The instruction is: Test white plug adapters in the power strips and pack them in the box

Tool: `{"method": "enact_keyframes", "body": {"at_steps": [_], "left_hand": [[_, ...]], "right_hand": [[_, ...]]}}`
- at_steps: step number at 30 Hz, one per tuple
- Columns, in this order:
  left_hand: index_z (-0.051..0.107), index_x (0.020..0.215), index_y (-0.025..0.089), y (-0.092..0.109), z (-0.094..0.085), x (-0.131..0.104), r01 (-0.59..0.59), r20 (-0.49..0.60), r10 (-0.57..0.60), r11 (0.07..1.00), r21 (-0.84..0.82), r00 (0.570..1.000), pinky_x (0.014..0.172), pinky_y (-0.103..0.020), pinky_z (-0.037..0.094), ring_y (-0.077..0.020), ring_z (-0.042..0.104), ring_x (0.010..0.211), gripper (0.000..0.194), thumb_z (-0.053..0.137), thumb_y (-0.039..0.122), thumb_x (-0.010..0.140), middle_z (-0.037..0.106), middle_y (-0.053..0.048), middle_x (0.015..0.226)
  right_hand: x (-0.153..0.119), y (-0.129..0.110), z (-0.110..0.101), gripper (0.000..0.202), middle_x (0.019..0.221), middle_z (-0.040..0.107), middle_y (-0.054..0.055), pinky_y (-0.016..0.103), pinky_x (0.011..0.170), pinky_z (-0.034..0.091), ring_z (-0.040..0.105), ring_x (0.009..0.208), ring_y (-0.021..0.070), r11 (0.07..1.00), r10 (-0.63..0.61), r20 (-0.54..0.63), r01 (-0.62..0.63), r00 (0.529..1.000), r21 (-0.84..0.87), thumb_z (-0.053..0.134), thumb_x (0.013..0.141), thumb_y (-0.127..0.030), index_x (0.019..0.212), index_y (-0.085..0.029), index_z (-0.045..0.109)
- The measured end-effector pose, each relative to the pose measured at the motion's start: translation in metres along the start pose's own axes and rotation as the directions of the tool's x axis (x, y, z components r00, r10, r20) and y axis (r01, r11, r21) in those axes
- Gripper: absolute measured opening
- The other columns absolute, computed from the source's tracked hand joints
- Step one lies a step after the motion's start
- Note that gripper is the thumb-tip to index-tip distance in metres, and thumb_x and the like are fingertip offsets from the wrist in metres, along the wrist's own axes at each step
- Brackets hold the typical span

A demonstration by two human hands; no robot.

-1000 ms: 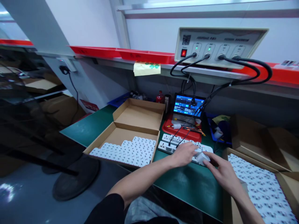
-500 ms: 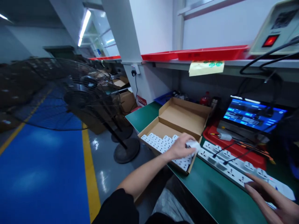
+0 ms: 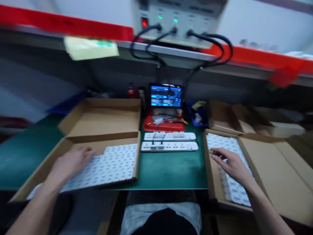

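My left hand (image 3: 73,161) is over the left cardboard box (image 3: 84,140), touching or just above the white socket adapters (image 3: 119,161) packed in it. Its fingers are curled and blurred, so whether they hold anything is hidden. Above the right cardboard box (image 3: 210,178) is my right hand (image 3: 228,163), thumb and forefinger curved with a gap between them and no object visible there. Rows of similar white adapters (image 3: 236,189) lie under that hand, and bare cardboard shows along the box's left side.
Two white power strips (image 3: 170,147) lie between the boxes, with a lit screen (image 3: 166,96) and red tray (image 3: 156,125) behind. A shelf above carries a switch box (image 3: 178,19) with hanging black cables. A blue bin (image 3: 198,114) stands back right.
My view has swung right to face the bench. My left hand, which held a white adapter at the box's right side, is now farther left over it. My right hand has moved to the right box.
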State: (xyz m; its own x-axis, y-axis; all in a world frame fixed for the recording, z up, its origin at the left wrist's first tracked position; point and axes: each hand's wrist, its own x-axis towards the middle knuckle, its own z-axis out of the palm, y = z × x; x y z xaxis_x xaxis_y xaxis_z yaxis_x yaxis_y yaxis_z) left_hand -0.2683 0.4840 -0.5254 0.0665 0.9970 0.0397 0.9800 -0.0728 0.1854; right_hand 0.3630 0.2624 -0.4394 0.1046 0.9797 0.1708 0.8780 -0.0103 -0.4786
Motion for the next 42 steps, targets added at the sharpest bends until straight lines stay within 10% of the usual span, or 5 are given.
{"method": "enact_keyframes", "body": {"at_steps": [5,13,17,34,42], "left_hand": [[0.072,0.11,0.028,0.156,0.026,-0.025,-0.426,-0.11,0.413,0.853,-0.301,0.904,0.096,-0.045,0.061,-0.0297,0.076,0.104,0.047,0.05,0.068,0.1,0.082,-0.003,0.112],[0.056,0.15,0.022,0.477,0.062,-0.14,-0.804,0.041,0.966,0.236,-0.545,0.256,0.112,-0.05,0.055,-0.0367,0.069,0.132,0.075,0.088,0.051,0.089,0.074,-0.016,0.139],[0.053,0.148,0.014,0.551,0.077,-0.169,-0.851,0.194,0.966,0.246,-0.463,0.174,0.101,-0.049,0.058,-0.0409,0.073,0.118,0.095,0.096,0.058,0.077,0.076,-0.02,0.123],[0.053,0.147,0.016,0.561,0.087,-0.176,-0.738,0.241,0.943,0.329,-0.59,0.228,0.094,-0.048,0.062,-0.0404,0.071,0.115,0.099,0.094,0.051,0.064,0.066,-0.018,0.13],[0.043,0.166,0.024,0.443,0.059,-0.14,-0.592,-0.034,0.884,0.284,-0.755,0.467,0.119,-0.048,0.053,-0.0352,0.061,0.138,0.105,0.088,0.039,0.072,0.055,-0.015,0.155]], "right_hand": [[-0.074,0.066,-0.061,0.036,0.13,0.079,0.011,0.049,0.1,0.063,0.076,0.116,0.0316,0.975,0.14,0.072,-0.125,0.988,-0.186,0.067,0.101,-0.045,0.129,-0.025,0.074],[-0.138,0.1,-0.035,0.074,0.16,0.061,0.017,0.06,0.122,0.051,0.054,0.151,0.0414,0.927,0.122,0.364,0.025,0.923,-0.375,0.083,0.072,-0.013,0.144,-0.021,0.065],[-0.152,0.113,-0.024,0.085,0.159,0.062,0.019,0.062,0.124,0.049,0.053,0.152,0.0411,0.95,0.104,0.318,0.001,0.942,-0.314,0.078,0.073,-0.01,0.154,-0.019,0.056],[-0.138,0.118,-0.037,0.031,0.127,0.08,0.012,0.051,0.107,0.06,0.075,0.119,0.0297,0.992,0.042,0.066,-0.034,0.997,-0.12,0.059,0.107,-0.037,0.133,-0.025,0.071],[-0.067,0.119,-0.023,0.086,0.16,0.059,0.021,0.061,0.117,0.046,0.054,0.146,0.0421,0.819,0.09,0.227,0.058,0.97,-0.571,0.083,0.082,-0.034,0.161,-0.023,0.051]]}}
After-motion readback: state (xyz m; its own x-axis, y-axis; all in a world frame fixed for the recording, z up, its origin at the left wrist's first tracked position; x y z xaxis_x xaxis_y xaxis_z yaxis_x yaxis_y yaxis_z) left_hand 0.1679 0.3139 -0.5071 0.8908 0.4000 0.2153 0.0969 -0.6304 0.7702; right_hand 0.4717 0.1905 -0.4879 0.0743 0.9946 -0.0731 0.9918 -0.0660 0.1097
